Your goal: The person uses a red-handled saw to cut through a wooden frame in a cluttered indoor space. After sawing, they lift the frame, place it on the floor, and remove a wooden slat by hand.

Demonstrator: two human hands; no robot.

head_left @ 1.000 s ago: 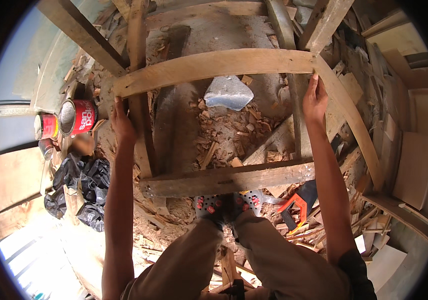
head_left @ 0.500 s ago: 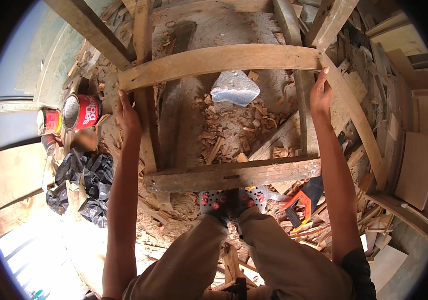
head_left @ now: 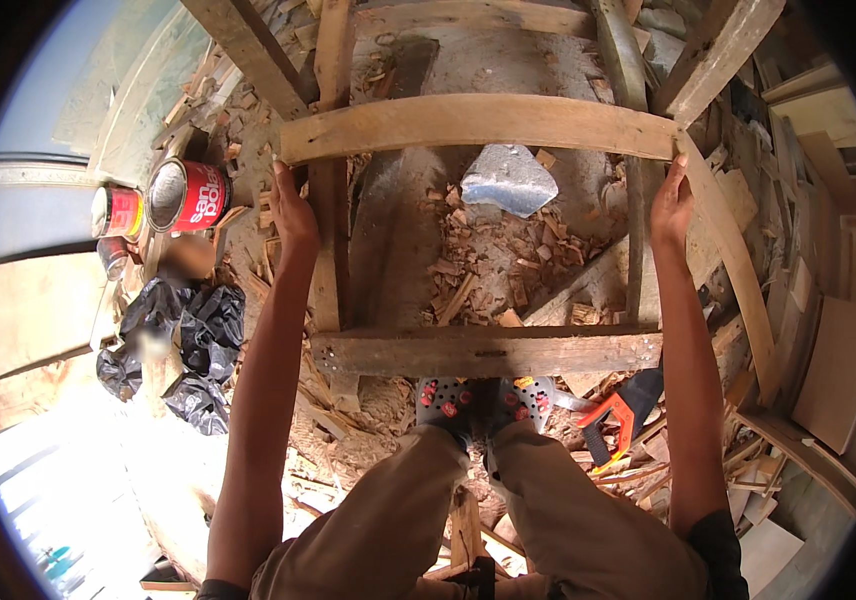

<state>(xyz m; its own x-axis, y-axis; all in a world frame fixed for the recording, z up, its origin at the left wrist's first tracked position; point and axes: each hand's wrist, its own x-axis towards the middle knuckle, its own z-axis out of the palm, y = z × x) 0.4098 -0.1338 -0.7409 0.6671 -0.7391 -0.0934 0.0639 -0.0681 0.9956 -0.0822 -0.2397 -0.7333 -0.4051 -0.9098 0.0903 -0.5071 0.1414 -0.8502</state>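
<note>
A pale, smooth wooden slat (head_left: 478, 122) lies crosswise over a rough wooden frame, near its upright legs. My left hand (head_left: 293, 210) grips the slat's left end, thumb up against the edge and the other fingers mostly hidden. At the opposite end, my right hand (head_left: 672, 205) is closed in the same way, with its thumb on the slat's tip. Nearer to me, a darker crossbar (head_left: 488, 352) of the frame spans just ahead of my feet. Beyond my right forearm, a long curved wooden piece (head_left: 738, 265) slopes down from the slat's right end.
On the left stand red cans (head_left: 188, 195) above black plastic bags (head_left: 210, 330). A handsaw (head_left: 613, 425) with an orange-and-black handle lies right of my shoes (head_left: 443, 398). A grey stone block (head_left: 510, 180) sits among wood chips inside the frame. Boards (head_left: 838, 355) lean at the right.
The whole view has turned slightly and shifted, so frame, slat and floor things appear farther right. Both hands keep their places at the slat's ends.
</note>
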